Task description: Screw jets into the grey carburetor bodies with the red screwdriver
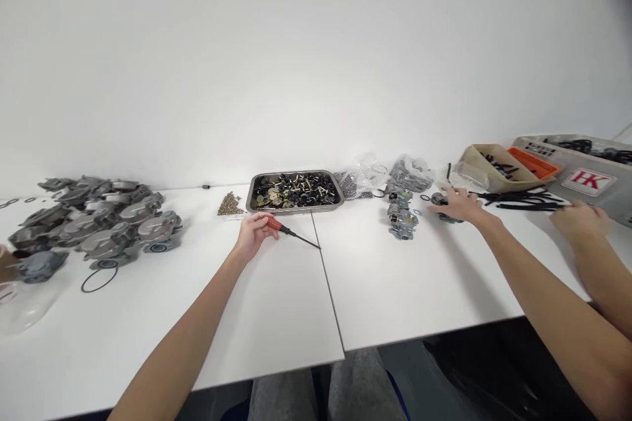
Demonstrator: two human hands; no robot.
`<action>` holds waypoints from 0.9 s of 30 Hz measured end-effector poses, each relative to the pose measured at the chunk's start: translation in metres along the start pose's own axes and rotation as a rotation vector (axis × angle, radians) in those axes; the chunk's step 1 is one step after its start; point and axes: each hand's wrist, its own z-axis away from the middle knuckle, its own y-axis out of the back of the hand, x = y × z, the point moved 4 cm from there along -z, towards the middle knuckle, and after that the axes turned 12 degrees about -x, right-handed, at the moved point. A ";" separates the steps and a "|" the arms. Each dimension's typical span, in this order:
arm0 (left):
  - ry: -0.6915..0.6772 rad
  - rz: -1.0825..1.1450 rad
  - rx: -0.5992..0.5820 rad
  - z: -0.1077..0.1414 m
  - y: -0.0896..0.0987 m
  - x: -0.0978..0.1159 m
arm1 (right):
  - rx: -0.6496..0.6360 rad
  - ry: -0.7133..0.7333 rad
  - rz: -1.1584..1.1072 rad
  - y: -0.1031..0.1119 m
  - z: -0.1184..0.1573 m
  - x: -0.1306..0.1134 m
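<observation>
Head view: red screwdriver [279, 224] in my left hand [255, 234], my right hand [457, 205] spread over a grey part [439, 199].
My left fingers are closed on the handle, the dark shaft slanting down to the right, its tip by the seam of the white table [276, 302]; my right hand is open, palm down, though I can't tell how firmly it touches the part. Just left of it sit a black ring [425, 197] and a short row of metal fittings [402, 216]. Between my hands, toward the wall, are the metal tray [296, 210] of screws and black pieces and clear bags [368, 177]; brass-coloured screws [230, 204] lie left of the tray. Farther left is a heap of grey housings [103, 220]; to the right, black strips [528, 198], a beige bin [478, 164], an "HK" crate [567, 168] and another person's hand [581, 220].
</observation>
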 end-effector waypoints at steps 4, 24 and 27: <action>0.005 -0.126 -0.021 -0.001 -0.001 -0.001 | 0.071 0.100 0.017 0.029 0.021 -0.070; -0.270 -1.114 0.416 0.024 0.025 0.084 | -0.152 0.861 -0.495 -0.132 0.131 -0.309; -0.293 -1.358 0.811 0.042 0.042 0.114 | -0.198 0.834 -0.552 -0.134 0.124 -0.305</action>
